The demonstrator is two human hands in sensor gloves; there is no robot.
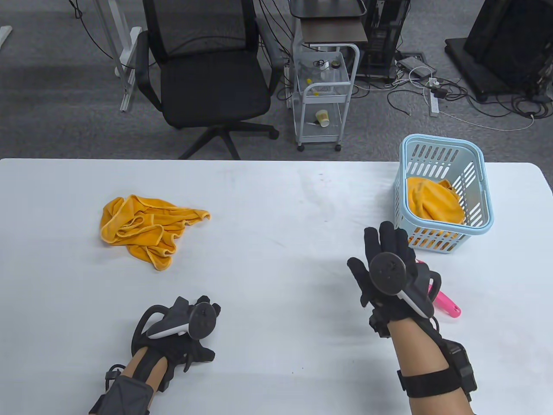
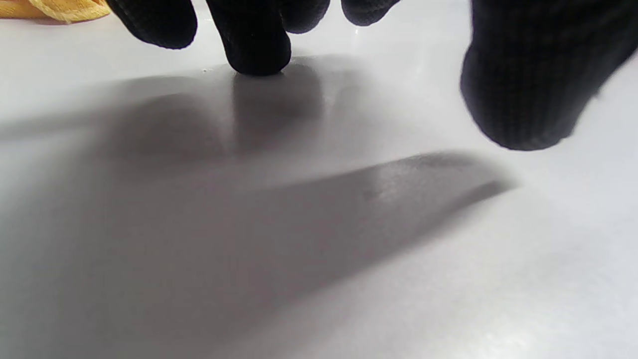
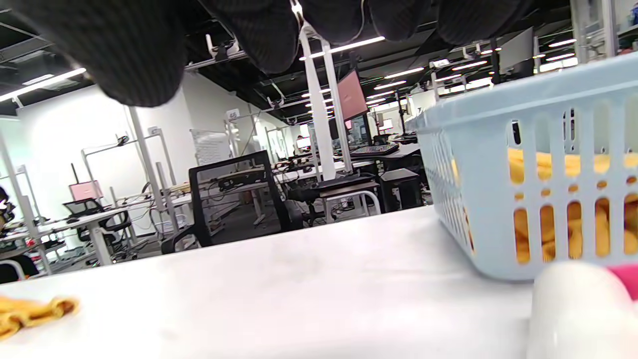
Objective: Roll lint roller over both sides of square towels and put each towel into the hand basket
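Note:
A crumpled yellow towel [image 1: 147, 227] lies on the white table at the left; its edge shows in the left wrist view [image 2: 55, 9] and the right wrist view [image 3: 30, 309]. A light blue hand basket [image 1: 445, 194] stands at the right with another yellow towel [image 1: 434, 203] inside, also seen through its slots [image 3: 548, 189]. The pink-handled lint roller [image 1: 445, 304] lies on the table under my right hand [image 1: 380, 255], whose fingers are stretched out above it and hold nothing; its white roll [image 3: 578, 309] shows close up. My left hand [image 1: 203, 324] rests with fingertips [image 2: 256, 55] on the bare table.
A black office chair [image 1: 207, 73] and a small white cart [image 1: 324, 95] stand on the floor beyond the table's far edge. Cables lie on the floor at the far right.

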